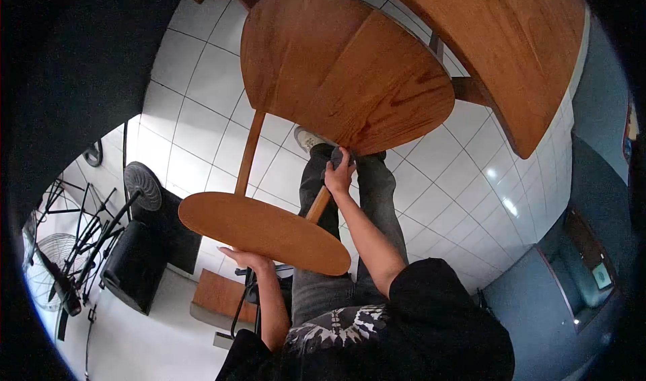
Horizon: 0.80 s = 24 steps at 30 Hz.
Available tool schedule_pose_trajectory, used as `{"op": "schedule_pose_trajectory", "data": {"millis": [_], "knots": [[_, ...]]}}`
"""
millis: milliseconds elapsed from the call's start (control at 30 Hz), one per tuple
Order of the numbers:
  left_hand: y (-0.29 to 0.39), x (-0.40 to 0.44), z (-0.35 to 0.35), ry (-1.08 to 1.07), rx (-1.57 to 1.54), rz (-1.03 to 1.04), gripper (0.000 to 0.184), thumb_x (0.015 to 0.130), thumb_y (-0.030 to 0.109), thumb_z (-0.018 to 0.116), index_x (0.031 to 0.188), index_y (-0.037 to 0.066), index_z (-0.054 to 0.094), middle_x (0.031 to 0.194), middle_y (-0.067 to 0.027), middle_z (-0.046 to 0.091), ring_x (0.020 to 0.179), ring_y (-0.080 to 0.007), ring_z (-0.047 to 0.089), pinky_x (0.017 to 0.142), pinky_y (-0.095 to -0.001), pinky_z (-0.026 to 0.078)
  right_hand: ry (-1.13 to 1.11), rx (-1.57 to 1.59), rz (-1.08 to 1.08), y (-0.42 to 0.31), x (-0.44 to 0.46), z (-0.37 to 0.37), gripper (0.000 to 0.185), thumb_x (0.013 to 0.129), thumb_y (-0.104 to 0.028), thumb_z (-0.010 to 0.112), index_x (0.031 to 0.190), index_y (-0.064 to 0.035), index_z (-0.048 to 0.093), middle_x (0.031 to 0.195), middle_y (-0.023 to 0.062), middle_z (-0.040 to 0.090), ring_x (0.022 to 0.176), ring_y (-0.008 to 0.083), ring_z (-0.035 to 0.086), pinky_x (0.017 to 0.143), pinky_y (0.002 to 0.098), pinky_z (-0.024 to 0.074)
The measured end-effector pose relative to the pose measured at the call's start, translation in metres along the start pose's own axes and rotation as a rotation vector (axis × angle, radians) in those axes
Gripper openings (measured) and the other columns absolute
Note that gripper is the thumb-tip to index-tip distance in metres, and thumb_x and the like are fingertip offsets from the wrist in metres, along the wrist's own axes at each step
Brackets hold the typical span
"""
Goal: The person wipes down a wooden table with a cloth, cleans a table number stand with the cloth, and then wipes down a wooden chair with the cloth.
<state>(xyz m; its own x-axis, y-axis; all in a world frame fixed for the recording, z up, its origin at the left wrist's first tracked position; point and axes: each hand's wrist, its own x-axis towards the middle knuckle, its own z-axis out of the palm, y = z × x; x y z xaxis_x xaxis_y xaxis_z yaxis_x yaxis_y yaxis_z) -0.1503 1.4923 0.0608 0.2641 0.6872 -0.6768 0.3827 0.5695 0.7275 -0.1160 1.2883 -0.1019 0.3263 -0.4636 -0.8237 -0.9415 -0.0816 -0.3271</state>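
A wooden chair (343, 64) stands before me, its wide seat farther off and its oval backrest (262, 229) closer to my body. Two round posts join the backrest to the seat. My left hand (250, 258) holds the near side of the backrest at its lower left edge; some of its fingers are hidden by the wood. Closed around a small dark grey pad or cloth (338, 156), my right hand (340, 176) is beside the right post (319, 204), close to the seat's near edge. What the pad is exactly cannot be made out.
A wooden table (518, 51) with a curved edge stands at the upper right. Pale floor tiles (202, 105) surround the chair. On the left are a round-based black stand (142, 186), a black case-like object (134, 266) and a wire fan (57, 266).
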Motion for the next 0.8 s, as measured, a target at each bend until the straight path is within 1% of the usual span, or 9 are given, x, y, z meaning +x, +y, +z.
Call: {"op": "schedule_pose_trajectory", "data": {"millis": [200, 367, 433, 500, 533, 567, 633, 700, 800], "knots": [[-0.008, 0.008, -0.005, -0.018, -0.066, 0.067, 0.068, 0.099, 0.058, 0.027, 0.134, 0.003, 0.043, 0.127, -0.0128, 0.052, 0.115, -0.0272, 0.053, 0.101, -0.0403, 0.041, -0.096, -0.212, -0.169, 0.041, -0.053, 0.016, 0.065, 0.086, -0.021, 0.065, 0.141, -0.0323, 0.032, 0.132, 0.0314, 0.030, 0.118, 0.0494, 0.045, 0.099, 0.0490, 0.0415], [-0.012, 0.014, -0.016, -0.080, 0.288, 0.222, 0.060, 0.100, 0.052, 0.031, 0.133, 0.004, 0.044, 0.125, -0.0116, 0.052, 0.112, -0.0266, 0.053, 0.099, -0.0400, 0.042, -0.027, -0.237, 0.095, -0.016, -0.005, -0.002, 0.053, 0.091, -0.017, 0.058, 0.138, -0.0262, 0.036, 0.131, 0.0317, 0.029, 0.108, 0.0504, 0.051, 0.094, 0.0502, 0.0441], [-0.004, -0.011, 0.015, -0.030, -0.006, 0.071, 0.053, 0.101, 0.046, 0.033, 0.132, 0.004, 0.044, 0.124, -0.0111, 0.051, 0.113, -0.0247, 0.052, 0.098, -0.0386, 0.042, -0.067, -0.265, 0.181, -0.022, -0.010, -0.004, 0.054, 0.091, -0.017, 0.057, 0.140, -0.0263, 0.035, 0.134, 0.0325, 0.027, 0.114, 0.0511, 0.048, 0.096, 0.0492, 0.0430], [-0.005, -0.009, 0.020, -0.061, 0.062, 0.100, 0.058, 0.099, 0.049, 0.037, 0.136, 0.005, 0.039, 0.129, -0.0115, 0.048, 0.118, -0.0272, 0.049, 0.100, -0.0413, 0.041, -0.020, -0.308, -0.234, 0.020, -0.024, 0.004, 0.059, 0.089, -0.008, 0.056, 0.141, -0.0239, 0.035, 0.141, 0.0347, 0.018, 0.117, 0.0533, 0.045, 0.097, 0.0526, 0.0425], [-0.007, -0.011, 0.016, -0.080, 0.155, 0.125, 0.064, 0.097, 0.052, 0.041, 0.141, 0.005, 0.034, 0.134, -0.0118, 0.045, 0.122, -0.0296, 0.046, 0.102, -0.0440, 0.040, -0.171, -0.275, -0.151, 0.000, -0.049, -0.010, 0.061, 0.087, -0.003, 0.056, 0.142, -0.0222, 0.035, 0.147, 0.0360, 0.009, 0.129, 0.0562, 0.031, 0.106, 0.0532, 0.0340], [-0.013, -0.006, 0.000, -0.078, 0.376, 0.231, 0.063, 0.098, 0.049, 0.041, 0.141, 0.005, 0.033, 0.134, -0.0128, 0.045, 0.122, -0.0288, 0.047, 0.101, -0.0436, 0.041, -0.196, -0.217, -0.384, 0.013, -0.063, -0.013, 0.063, 0.086, -0.002, 0.057, 0.143, -0.0206, 0.036, 0.148, 0.0352, 0.009, 0.134, 0.0561, 0.023, 0.110, 0.0544, 0.0267], [-0.016, -0.011, 0.000, -0.074, 0.279, 0.152, 0.061, 0.098, 0.048, 0.040, 0.141, 0.005, 0.033, 0.134, -0.0129, 0.044, 0.122, -0.0289, 0.046, 0.102, -0.0438, 0.040, -0.235, -0.221, -0.564, -0.015, -0.098, -0.018, 0.055, 0.090, 0.001, 0.052, 0.141, -0.0137, 0.041, 0.141, 0.0265, 0.033, 0.133, 0.0438, 0.032, 0.111, 0.0431, 0.0273], [-0.013, -0.013, 0.004, -0.111, 0.156, 0.056, 0.059, 0.099, 0.047, 0.037, 0.142, 0.006, 0.032, 0.137, -0.0132, 0.043, 0.124, -0.0291, 0.045, 0.103, -0.0442, 0.039, -0.514, 0.005, -0.488, -0.054, -0.122, -0.007, 0.056, 0.092, 0.001, 0.048, 0.145, -0.0143, 0.036, 0.140, 0.0241, 0.037, 0.131, 0.0405, 0.036, 0.111, 0.0436, 0.0270], [-0.013, -0.020, 0.016, 0.015, 0.126, 0.120, 0.052, 0.101, 0.042, 0.036, 0.131, 0.001, 0.045, 0.125, -0.0107, 0.052, 0.114, -0.0232, 0.052, 0.098, -0.0359, 0.041, -0.767, -0.026, -0.687, -0.092, -0.112, 0.043, 0.053, 0.097, -0.022, 0.050, 0.147, -0.0214, 0.033, 0.151, 0.0244, 0.021, 0.140, 0.0430, 0.021, 0.113, 0.0500, 0.0221]]}}
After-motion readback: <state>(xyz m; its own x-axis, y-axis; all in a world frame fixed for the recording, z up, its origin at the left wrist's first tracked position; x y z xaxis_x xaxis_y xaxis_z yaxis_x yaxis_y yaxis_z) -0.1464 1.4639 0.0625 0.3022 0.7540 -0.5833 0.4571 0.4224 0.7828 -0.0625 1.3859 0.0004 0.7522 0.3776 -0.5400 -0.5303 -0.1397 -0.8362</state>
